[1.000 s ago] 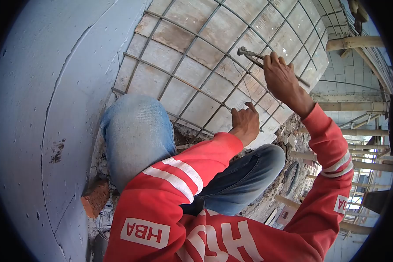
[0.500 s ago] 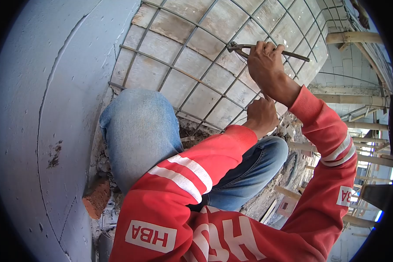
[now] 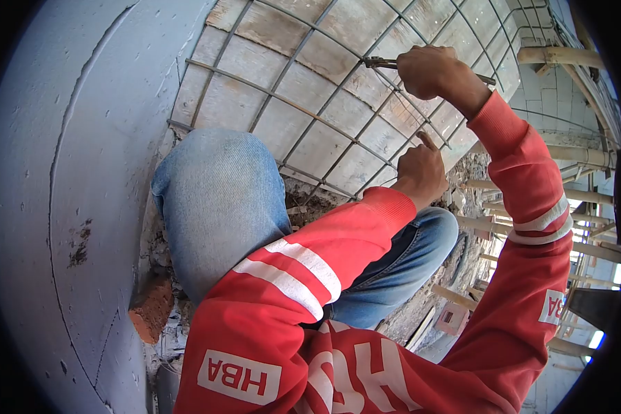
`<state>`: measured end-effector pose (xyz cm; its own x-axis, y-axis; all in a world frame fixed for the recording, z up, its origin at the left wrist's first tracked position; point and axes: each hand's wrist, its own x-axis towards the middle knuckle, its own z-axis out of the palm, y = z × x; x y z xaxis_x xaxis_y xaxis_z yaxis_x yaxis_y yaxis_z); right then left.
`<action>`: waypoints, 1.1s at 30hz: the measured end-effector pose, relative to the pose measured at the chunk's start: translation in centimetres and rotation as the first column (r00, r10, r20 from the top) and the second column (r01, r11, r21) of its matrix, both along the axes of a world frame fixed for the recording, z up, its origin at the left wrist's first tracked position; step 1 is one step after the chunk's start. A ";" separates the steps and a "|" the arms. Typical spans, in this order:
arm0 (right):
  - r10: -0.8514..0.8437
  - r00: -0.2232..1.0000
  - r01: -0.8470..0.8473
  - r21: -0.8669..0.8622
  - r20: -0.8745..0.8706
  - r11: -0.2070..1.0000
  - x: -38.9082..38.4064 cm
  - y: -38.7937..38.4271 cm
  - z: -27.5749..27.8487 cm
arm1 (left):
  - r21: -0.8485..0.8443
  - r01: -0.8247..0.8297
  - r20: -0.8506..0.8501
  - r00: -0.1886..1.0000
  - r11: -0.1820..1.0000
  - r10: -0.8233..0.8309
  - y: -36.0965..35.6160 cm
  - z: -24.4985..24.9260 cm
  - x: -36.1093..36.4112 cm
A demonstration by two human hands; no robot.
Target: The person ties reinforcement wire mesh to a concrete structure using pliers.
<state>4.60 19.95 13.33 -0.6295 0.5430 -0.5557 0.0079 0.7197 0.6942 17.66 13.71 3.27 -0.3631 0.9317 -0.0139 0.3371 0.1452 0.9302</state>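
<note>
My right hand is wrapped round a pair of pincers, whose handle ends stick out beyond my fist. The pincer jaws are at a crossing of the steel rebar mesh. My left hand is closed, with one finger or thumb raised, close to the lower edge of the mesh. Whatever lies inside its curled fingers is hidden. A thin wire seems to run from near the jaws towards my left hand. Behind the mesh is a pale, stained board.
A grey wall rises on the left, with a broken brick at its foot. My bent knee is close to the mesh. Rubble borders the board. Bamboo poles cross the right side.
My right hand has turned and closed more tightly round the pincers, and their handles have come together. My left hand has shifted slightly right, its finger or thumb now raised.
</note>
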 end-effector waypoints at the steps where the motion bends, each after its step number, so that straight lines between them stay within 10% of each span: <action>1: 0.029 1.000 -0.029 -0.006 0.003 1.000 0.0 0.1 0.0 | 0.006 0.006 0.005 1.000 1.000 -0.006 0.0 -0.1 0.0; 15: 0.103 0.992 -0.112 0.127 0.077 0.986 -1.2 -2.1 -0.5 | -0.070 0.065 -0.031 0.997 0.995 -0.067 -0.3 -0.1 -0.3; 18: 0.482 0.876 -0.483 0.105 0.030 0.870 0.4 -1.3 -0.9 | -0.072 0.084 -0.002 0.996 0.994 -0.084 -0.2 0.5 -0.2; 22: 0.443 0.896 -0.444 0.068 0.024 0.893 0.2 0.5 -2.5 | 0.037 -0.011 0.080 0.997 0.999 0.008 -0.1 1.9 0.0; 27: 0.613 0.707 -0.673 -0.070 -0.353 0.737 3.5 2.5 -1.6 | 0.116 -0.017 0.070 0.998 0.993 0.009 -0.3 2.0 0.9; 33: 0.196 0.829 -0.358 -0.228 -0.524 0.906 8.8 8.2 -4.4 | 0.130 0.174 0.012 0.984 0.976 -0.177 -2.0 4.0 -0.9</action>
